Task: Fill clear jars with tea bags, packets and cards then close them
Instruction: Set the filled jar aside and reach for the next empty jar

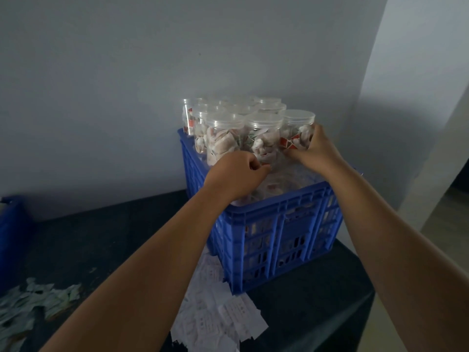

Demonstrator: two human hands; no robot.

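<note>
Several clear jars [223,138] with clear lids, filled with tea bags and packets, stand stacked in a blue plastic crate [276,224]. My right hand [314,148] grips the rightmost front jar [298,123], with fingers on its right side and the thumb at its base. My left hand [236,174] hovers over the crate's front half with its fingers curled at the foot of the middle front jar [264,130]. Whether it holds anything is hidden. Lower jars show dimly through the crate's wall.
The crate sits on a dark table [101,237] against a grey wall. White paper cards [228,316] lie piled in front of the crate. A heap of pale green packets [30,308] lies at the left. Another blue bin [12,237] stands at the far left edge.
</note>
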